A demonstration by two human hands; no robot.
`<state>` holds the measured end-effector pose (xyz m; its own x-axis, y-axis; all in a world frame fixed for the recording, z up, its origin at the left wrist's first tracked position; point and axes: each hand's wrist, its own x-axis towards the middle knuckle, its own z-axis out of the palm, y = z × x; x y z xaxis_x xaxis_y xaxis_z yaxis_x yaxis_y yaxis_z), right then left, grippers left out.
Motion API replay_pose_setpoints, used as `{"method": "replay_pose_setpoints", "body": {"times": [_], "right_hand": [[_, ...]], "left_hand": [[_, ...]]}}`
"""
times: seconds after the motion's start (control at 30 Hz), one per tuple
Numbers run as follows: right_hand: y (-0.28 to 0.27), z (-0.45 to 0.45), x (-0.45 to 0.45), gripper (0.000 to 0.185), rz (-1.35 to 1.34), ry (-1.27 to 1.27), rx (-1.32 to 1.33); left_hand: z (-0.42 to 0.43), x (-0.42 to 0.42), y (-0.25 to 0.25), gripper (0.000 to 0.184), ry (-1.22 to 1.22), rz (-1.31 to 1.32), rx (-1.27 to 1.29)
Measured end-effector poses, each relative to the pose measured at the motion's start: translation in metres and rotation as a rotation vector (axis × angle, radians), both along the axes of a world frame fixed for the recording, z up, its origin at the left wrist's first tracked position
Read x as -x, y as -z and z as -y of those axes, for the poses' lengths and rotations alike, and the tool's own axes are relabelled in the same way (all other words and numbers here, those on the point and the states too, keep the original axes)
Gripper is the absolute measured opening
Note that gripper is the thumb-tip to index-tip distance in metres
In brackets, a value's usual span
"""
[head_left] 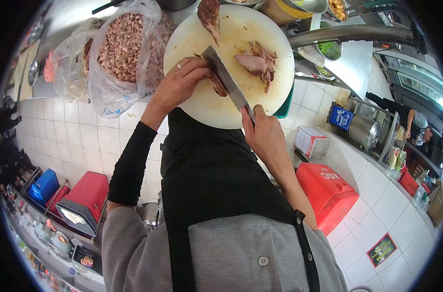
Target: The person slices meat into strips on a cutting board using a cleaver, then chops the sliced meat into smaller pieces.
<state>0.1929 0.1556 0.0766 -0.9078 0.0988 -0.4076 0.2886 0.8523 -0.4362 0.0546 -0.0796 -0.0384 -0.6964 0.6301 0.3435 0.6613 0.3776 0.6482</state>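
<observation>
A round white cutting board (pixel 192 104) lies at the counter's edge. My right hand (pixel 265 131) grips the handle of a cleaver (pixel 230 80), whose wide blade points up and left across the board. Left of the blade, my left hand (pixel 185 80), with a ring on one finger, holds a dark browned piece of meat (pixel 218 87) against the board. Sliced meat (pixel 258 63) lies in a small pile right of the cleaver. Near the board's top edge is a browned drumstick-like piece (pixel 210 18). The fingertips of my left hand are partly hidden.
Left of the board stands a clear plastic bag (pixel 121 48) of chopped meat. A yellow-rimmed bucket (pixel 280 12) and a bowl of chopped greens (pixel 330 48) are at the upper right. A red box (pixel 323 194) stands below right. Another person (pixel 416 126) is at the far right.
</observation>
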Motion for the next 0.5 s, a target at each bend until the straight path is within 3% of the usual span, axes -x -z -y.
{"method": "replay_pose_setpoints", "body": {"times": [0.5], "right_hand": [[-0.050,-0.007,0.018,0.039,0.113,-0.014,0.008]], "left_hand": [[-0.007,0.007,-0.001,0.031,0.017,0.008,0.016]]}}
